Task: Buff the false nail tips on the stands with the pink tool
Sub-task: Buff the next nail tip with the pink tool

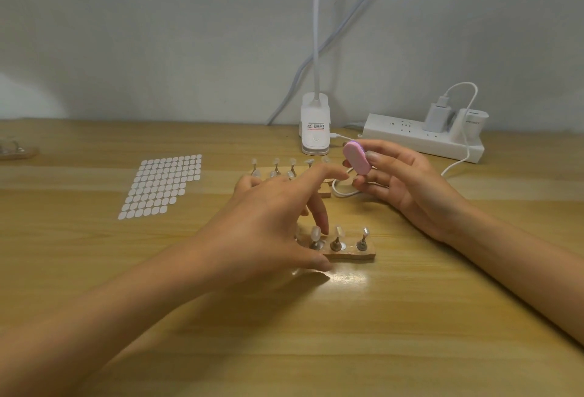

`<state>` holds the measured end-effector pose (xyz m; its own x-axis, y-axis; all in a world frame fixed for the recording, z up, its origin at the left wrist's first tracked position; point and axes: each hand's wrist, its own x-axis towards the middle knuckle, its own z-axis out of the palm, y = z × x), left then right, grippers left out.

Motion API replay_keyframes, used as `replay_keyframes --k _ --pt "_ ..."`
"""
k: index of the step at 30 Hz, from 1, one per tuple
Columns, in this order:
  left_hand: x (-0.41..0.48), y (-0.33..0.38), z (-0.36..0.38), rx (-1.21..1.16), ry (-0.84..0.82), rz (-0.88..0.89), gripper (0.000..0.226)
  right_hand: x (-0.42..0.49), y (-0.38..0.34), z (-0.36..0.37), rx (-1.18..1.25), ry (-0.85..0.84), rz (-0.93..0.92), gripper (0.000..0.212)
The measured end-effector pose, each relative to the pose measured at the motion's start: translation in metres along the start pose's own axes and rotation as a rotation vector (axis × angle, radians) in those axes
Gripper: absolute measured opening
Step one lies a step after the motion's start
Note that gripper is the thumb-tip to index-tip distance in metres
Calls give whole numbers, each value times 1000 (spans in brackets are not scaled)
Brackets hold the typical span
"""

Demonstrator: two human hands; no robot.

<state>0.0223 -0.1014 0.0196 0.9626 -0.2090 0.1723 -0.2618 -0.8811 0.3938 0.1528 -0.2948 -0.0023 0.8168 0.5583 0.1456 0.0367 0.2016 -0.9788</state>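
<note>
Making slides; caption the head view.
Right hand holds an oval pink buffing block while the left hand reaches over a wooden stand of clear false nail tips.

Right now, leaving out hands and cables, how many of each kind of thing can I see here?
Pink oval buffing block: 1
Wooden nail-tip stands: 3, one cut off at the left edge
White sheet of oval stickers: 1
White clip-on lamp: 1
White power strip: 1
White plug-in chargers: 2
Total: 9
</note>
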Motion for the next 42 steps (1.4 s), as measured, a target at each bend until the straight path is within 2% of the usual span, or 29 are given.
replay_keyframes --k 12,34,42 --pt "0 26 19 1 155 50 56 0 1 1 -24 -22 -60 34" --pt "-1 18 15 -85 134 -27 58 2 3 -2 -12 -12 -63 30" --pt "-4 18 17 -107 167 21 56 1 3 0 -5 -10 -68 37"
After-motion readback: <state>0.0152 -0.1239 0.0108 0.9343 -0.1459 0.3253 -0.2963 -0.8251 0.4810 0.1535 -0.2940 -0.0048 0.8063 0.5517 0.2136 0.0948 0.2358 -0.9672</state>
